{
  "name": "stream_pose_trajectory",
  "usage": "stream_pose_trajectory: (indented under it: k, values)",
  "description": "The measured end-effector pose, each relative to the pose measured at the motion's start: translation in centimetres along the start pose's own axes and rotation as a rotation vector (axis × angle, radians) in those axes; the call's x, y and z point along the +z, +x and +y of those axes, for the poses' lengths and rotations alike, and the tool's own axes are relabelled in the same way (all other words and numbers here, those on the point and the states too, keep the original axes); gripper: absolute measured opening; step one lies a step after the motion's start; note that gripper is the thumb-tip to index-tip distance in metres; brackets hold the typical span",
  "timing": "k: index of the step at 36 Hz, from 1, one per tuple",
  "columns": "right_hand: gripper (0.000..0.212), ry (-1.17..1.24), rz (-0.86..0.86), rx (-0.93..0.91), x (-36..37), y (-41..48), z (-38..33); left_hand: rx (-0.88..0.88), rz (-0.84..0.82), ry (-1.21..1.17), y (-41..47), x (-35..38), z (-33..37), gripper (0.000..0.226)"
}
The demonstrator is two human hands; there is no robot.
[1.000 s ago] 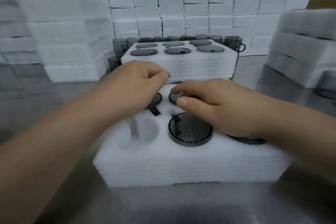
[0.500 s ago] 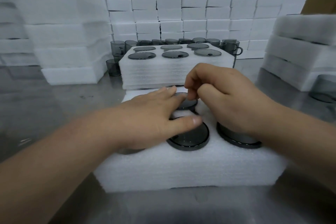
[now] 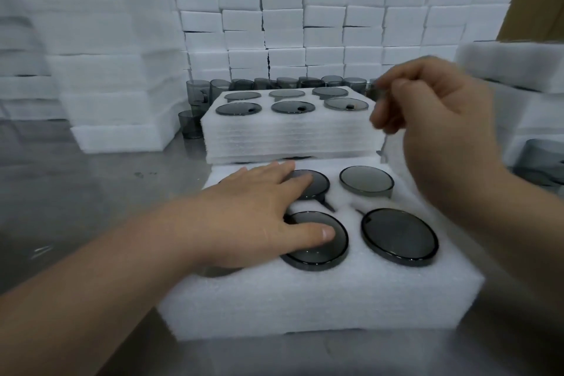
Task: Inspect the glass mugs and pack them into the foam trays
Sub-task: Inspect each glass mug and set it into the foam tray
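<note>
A white foam tray (image 3: 305, 305) lies in front of me with several grey glass mugs set upside down in its holes; their round bases show. My left hand (image 3: 253, 217) lies flat on the tray's left side, fingers straight, with the thumb on the front middle mug (image 3: 317, 253) and the fingers on the back middle mug (image 3: 317, 183). Two mugs on the right, the front one (image 3: 399, 236) and the back one (image 3: 366, 181), are uncovered. My right hand (image 3: 433, 107) hovers above the tray's far right, blurred, fingers loosely curled and holding nothing I can make out.
A second filled foam tray (image 3: 293, 137) stands behind the first. Loose grey mugs (image 3: 198, 91) line up behind it on the steel table (image 3: 76, 192). Stacks of white foam blocks (image 3: 335, 18) wall the back, left and right.
My right hand has lifted off the tray and moved up to the right. My left hand has moved onto the tray's left side and lies flat over the mugs.
</note>
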State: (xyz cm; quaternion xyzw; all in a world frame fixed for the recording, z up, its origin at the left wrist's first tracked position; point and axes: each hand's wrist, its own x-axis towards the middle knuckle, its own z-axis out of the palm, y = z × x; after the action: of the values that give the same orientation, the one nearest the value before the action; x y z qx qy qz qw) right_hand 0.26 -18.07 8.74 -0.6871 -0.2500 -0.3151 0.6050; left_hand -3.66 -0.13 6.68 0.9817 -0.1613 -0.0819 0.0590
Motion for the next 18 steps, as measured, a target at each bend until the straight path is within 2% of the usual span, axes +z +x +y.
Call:
stream_pose_trajectory:
  k: [4, 7, 11, 15, 18]
  values:
    - [0.020, 0.098, 0.183, 0.096, -1.2, 2.4, 0.7, -0.008, -0.008, -0.003, 0.0, -0.1, 0.2, 0.096]
    - [0.022, 0.088, 0.253, 0.203, -1.9, 4.1, 2.4, -0.007, -0.010, 0.005, 0.0, -0.1, 0.3, 0.095]
    - [0.019, -0.026, 0.253, 0.345, -2.4, 6.3, 6.3, -0.013, -0.008, 0.018, 0.0, -0.1, 0.3, 0.097]
    - [0.018, -0.036, 0.270, 0.539, -2.3, 8.2, 10.4, -0.016, -0.014, 0.030, 0.1, 0.0, 0.1, 0.099]
    - [0.016, -0.139, 0.149, 0.575, -1.8, 9.2, 12.8, -0.002, -0.017, 0.026, 0.1, 0.0, 0.0, 0.098]
